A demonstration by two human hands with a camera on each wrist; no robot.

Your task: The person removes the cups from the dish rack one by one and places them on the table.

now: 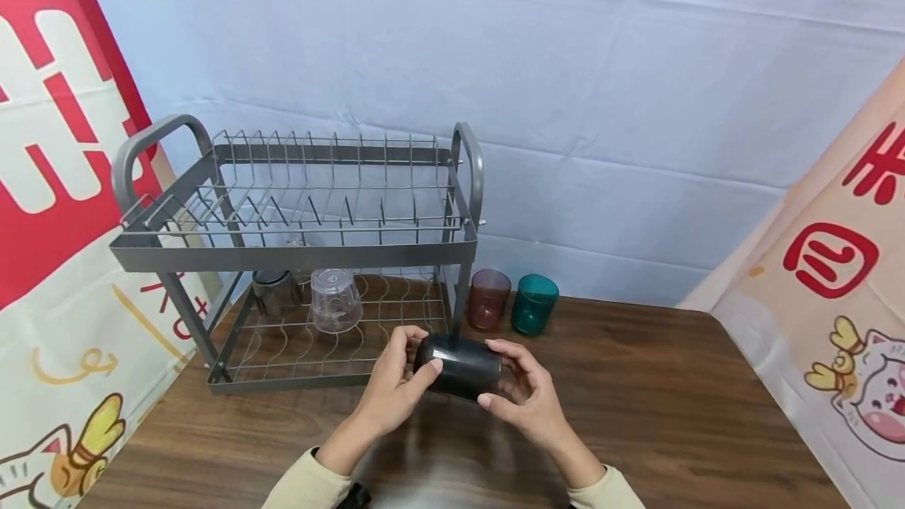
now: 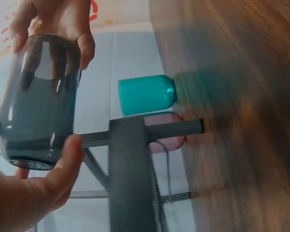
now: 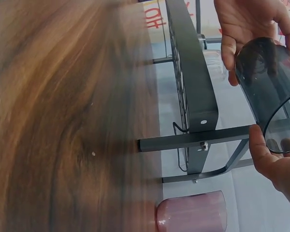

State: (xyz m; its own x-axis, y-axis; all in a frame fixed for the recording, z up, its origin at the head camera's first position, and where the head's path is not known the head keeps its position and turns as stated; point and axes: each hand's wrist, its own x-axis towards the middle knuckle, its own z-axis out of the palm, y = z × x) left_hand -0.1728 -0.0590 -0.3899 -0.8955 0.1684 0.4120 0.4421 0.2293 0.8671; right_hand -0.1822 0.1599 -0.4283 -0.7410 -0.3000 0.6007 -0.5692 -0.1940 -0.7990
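Note:
A dark, see-through cup [image 1: 459, 368] is held on its side above the table, in front of the dish rack's right front corner. My left hand [image 1: 392, 387] grips its base end, thumb along the near side and fingers round the back. At the open end, my right hand [image 1: 526, 395] pinches the rim. The right wrist view shows the cup's round mouth [image 3: 286, 123] toward the right hand [image 3: 275, 166], with fingertips seen through the glass. Behind the cup stand a pink cup [image 1: 489, 299] and a teal cup [image 1: 534, 304], side by side.
A grey two-tier dish rack [image 1: 297, 259] stands at the left. On its lower shelf sit a clear cup [image 1: 336, 302] and a dark cup [image 1: 276, 293], with another clear one partly hidden behind. The wooden table [image 1: 672, 399] extends right; a pale cloth [image 1: 636, 140] hangs behind.

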